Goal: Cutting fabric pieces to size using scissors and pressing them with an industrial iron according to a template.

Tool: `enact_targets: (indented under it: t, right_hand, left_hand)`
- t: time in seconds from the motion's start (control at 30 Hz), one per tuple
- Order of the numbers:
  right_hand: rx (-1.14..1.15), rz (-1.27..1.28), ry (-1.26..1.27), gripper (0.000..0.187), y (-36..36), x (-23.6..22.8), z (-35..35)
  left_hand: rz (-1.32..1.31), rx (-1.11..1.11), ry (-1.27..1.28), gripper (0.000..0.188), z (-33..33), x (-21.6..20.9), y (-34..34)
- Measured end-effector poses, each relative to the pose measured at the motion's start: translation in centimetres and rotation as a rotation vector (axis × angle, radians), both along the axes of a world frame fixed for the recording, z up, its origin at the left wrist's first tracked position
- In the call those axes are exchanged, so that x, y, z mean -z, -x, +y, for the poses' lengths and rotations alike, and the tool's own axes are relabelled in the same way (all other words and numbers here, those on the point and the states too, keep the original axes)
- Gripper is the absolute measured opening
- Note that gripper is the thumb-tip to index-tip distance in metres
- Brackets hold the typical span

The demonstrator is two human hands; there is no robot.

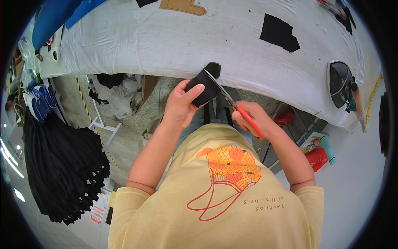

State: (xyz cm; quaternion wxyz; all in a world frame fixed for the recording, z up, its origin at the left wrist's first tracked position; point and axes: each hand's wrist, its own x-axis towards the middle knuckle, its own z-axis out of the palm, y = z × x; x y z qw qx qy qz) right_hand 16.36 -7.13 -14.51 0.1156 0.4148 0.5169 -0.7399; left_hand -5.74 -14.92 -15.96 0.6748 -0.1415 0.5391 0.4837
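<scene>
Black fabric piece [206,88], just past twelve o'clock from the view's centre, is being pinched between the left hand's [182,103] thumb and fingers. The right hand [251,116], near one o'clock, is gripping red-handled scissors [248,121], whose blades are pointing toward eleven and lying against the fabric's right edge. A flat angular black cutout [278,32] is resting between one and two on the white-covered table [236,50]; an iron [340,85] is standing between two and three.

Red-handled scissors [232,103], black fabric [208,89] (plain)
</scene>
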Motion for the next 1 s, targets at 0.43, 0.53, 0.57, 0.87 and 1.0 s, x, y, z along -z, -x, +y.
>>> enact_targets:
  t: [0.43, 0.53, 0.57, 0.87, 1.0]
  right_hand:
    - [-0.074, -0.088, -0.017, 0.060, 0.6, 0.1, 0.8]
    - [-0.027, -0.065, 0.016, 0.060, 0.7, 0.3, 0.7]
    - [-0.048, -0.030, -0.043, 0.061, 0.6, 0.7, 0.6]
    - [0.179, 0.044, 0.127, 0.047, 0.0, -0.7, 1.1]
    - [0.421, 0.112, 0.081, 0.035, -1.4, -1.8, 2.1]
  left_hand:
    - [-0.035, -0.019, -0.021, 0.026, -0.4, 0.3, 0.2]
    - [-0.041, -0.033, -0.020, 0.026, -0.3, 0.3, 0.1]
    - [-0.042, -0.033, -0.021, 0.026, -0.3, 0.2, 0.1]
    - [0.145, -0.015, 0.041, 0.024, -1.2, -0.7, 0.3]
    - [1.075, 0.542, -0.440, 0.015, 1.1, -1.6, 0.4]
